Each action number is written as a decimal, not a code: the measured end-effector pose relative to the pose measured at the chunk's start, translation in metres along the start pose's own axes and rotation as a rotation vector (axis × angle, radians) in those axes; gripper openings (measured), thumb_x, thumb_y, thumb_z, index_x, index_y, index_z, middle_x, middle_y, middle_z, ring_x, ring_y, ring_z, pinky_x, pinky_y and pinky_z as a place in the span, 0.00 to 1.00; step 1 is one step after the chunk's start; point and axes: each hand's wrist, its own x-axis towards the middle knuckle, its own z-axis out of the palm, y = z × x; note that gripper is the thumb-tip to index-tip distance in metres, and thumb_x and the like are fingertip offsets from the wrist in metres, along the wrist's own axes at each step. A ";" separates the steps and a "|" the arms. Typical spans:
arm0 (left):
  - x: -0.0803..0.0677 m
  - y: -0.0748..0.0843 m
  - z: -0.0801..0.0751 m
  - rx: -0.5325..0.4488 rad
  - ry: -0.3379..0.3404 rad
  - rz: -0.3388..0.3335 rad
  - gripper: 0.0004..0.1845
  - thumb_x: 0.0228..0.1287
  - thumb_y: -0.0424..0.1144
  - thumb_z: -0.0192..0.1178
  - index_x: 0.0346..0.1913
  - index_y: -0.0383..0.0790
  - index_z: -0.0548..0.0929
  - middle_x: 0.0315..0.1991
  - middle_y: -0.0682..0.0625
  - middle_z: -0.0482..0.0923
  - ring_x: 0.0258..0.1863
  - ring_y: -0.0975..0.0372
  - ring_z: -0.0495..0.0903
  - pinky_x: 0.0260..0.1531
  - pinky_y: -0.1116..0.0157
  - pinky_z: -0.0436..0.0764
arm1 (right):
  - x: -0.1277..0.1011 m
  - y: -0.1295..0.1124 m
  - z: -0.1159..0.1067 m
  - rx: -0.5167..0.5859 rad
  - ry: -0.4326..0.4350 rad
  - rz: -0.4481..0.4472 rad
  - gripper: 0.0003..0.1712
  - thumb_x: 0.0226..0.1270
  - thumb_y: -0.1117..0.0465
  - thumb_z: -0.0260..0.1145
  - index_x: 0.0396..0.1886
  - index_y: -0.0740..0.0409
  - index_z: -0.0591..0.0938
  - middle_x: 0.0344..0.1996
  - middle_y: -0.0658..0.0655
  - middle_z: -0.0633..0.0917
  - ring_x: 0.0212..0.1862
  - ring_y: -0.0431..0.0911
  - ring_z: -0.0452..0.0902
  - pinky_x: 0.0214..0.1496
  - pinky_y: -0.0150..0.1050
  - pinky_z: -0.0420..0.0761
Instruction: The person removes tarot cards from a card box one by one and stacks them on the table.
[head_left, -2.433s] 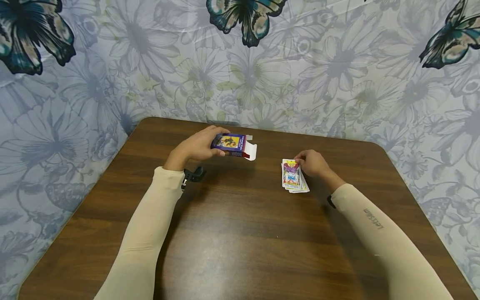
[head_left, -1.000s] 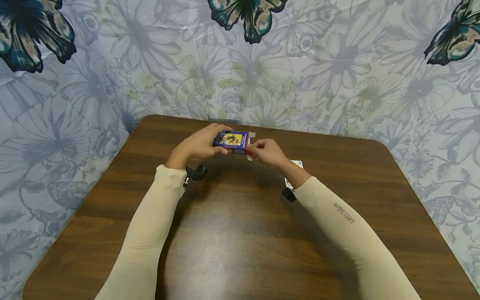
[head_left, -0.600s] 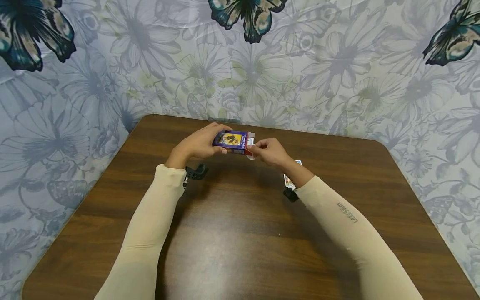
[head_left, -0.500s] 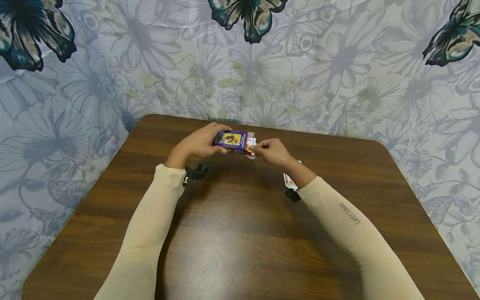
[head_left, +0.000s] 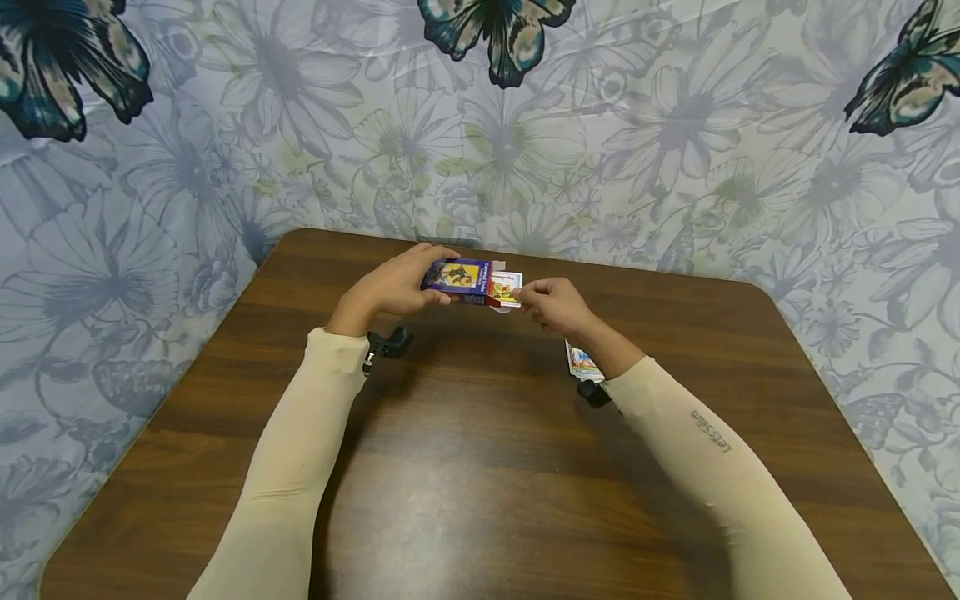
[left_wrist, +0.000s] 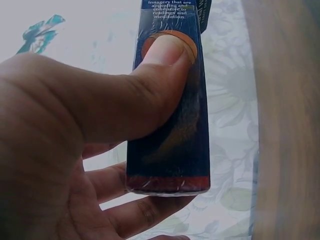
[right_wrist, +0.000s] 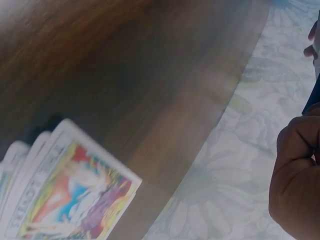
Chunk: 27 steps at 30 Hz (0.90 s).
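Left hand (head_left: 397, 287) grips the tarot box (head_left: 455, 278) between thumb and fingers; right hand (head_left: 558, 306) pinches a tarot card (head_left: 505, 287) projecting from its mouth. The card is likely light, springy and slick, best taken by its exposed edge; the box would probably crease if squeezed

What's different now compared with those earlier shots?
The right hand has left the pile, moved left to the box and now pinches a card that sticks partway out of the box's open end, drawn out to the right. The left hand still grips the box, and the pile remains on the table.
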 end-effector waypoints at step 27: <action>0.000 -0.003 0.000 -0.019 0.016 0.012 0.36 0.62 0.45 0.68 0.70 0.47 0.64 0.63 0.43 0.68 0.60 0.53 0.69 0.64 0.50 0.68 | -0.022 0.006 -0.053 0.046 0.108 -0.056 0.18 0.77 0.54 0.55 0.51 0.65 0.77 0.21 0.43 0.77 0.16 0.35 0.59 0.19 0.29 0.59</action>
